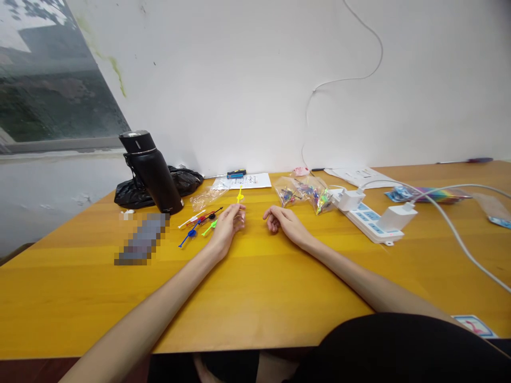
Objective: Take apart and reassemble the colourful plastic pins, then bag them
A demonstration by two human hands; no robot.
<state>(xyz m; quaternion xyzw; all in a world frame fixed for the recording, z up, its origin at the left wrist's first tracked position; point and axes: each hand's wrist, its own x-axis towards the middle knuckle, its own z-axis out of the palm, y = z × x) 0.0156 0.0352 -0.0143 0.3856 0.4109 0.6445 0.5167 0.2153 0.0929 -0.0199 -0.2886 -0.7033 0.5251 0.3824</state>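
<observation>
My left hand (pixel 228 225) rests on the yellow wooden table (pixel 255 298) with its fingers pinched on a small yellow plastic stick (pixel 240 193) that stands upright. Just left of it lie several coloured plastic sticks (pixel 198 223), white, red, blue, black and green. My right hand (pixel 282 220) lies a short way to the right, fingers loosely curled, and nothing shows in it. Beyond my right hand sit clear bags of coloured pieces (pixel 309 194).
A black flask (pixel 152 171) stands at the left in front of a black bag (pixel 181 181). A white power strip (pixel 369 217) with plugged chargers and cables lies at the right. Papers (pixel 249 181) and a blue-yellow tool (pixel 236 174) sit by the wall. A blurred patch (pixel 141 239) lies left.
</observation>
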